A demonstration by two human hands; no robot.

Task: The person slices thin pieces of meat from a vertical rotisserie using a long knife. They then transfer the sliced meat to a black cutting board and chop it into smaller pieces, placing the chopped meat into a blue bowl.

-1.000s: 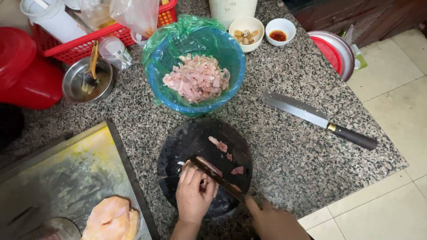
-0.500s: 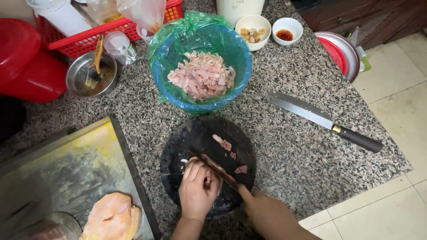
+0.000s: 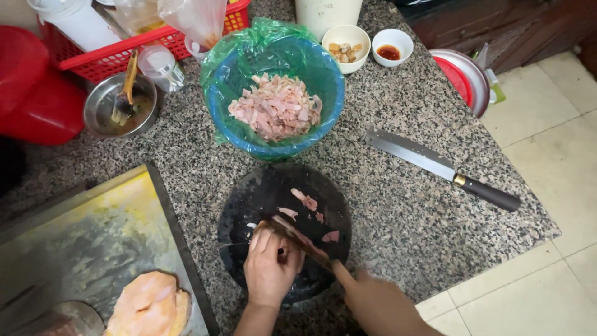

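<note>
Two hands (image 3: pixel 268 267) on round black board (image 3: pixel 249 205), knife (image 3: pixel 298 239)

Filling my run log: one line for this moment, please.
left hand pins meat | right hand holds knife | round black cutting board | blue bowl of sliced meat behind

Quick count: two knives, the spare knife (image 3: pixel 443 168) lying right and the knife in use (image 3: pixel 298 239). Two small white bowls (image 3: pixel 346 46) far off, one blue basin (image 3: pixel 273 93), one round black board (image 3: pixel 283 230), one steel bowl (image 3: pixel 118 106), one red basket (image 3: pixel 93 53).
</note>
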